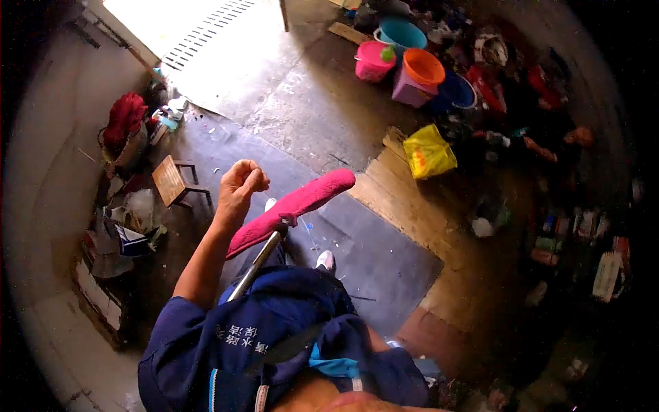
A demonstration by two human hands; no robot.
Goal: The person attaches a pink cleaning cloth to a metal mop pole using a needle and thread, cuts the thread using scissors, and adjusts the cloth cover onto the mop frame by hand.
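My left hand [244, 184] is raised in front of me, just past the left part of a pink fluffy mop head [302, 206]. Its fingers are curled and pressed together; whatever they hold, if anything, is too small to make out. The mop head lies slantwise in the view, and its metal pole [257, 264] runs back against my dark blue shirt [274, 316]. My right hand does not show; only a bit of the right arm does, beside the shirt.
A small wooden stool [171, 180] and a container with red cloth [125, 134] stand left. Buckets, an orange one [423, 67] among them, are at the upper right, above a yellow bag [430, 152]. Clutter lines the right side. Grey sheeting [384, 254] covers part of the floor.
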